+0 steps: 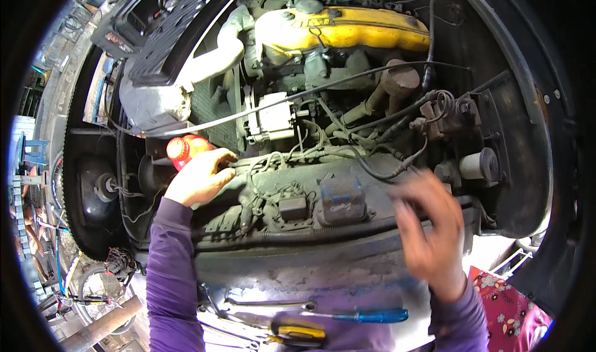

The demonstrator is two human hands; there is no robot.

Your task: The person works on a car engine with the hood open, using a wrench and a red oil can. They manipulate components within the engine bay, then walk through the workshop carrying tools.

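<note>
My left hand point(200, 181) is at the inner fender ledge on the left, its thumb apart from its fingers and nothing visible between them. Right behind it sits a red bottle or reservoir with a ribbed cap point(179, 148), partly covered by the hand; whether they touch I cannot tell. My right hand point(433, 228) hovers over the near ledge at the right, blurred by motion, with loosely curved, spread fingers and no object visible in it. Between the hands, a dusty square box point(343, 200) and a smaller dark box point(293, 208) are fixed to the ledge among wires.
On the near fender lie a blue-handled screwdriver point(379, 315), a wrench point(270, 304) and a yellow-and-black tool point(298, 333). Beyond the ledge are a silver alternator point(271, 120) and a yellow engine cover point(347, 29). A thin black cable point(273, 103) arches across the bay.
</note>
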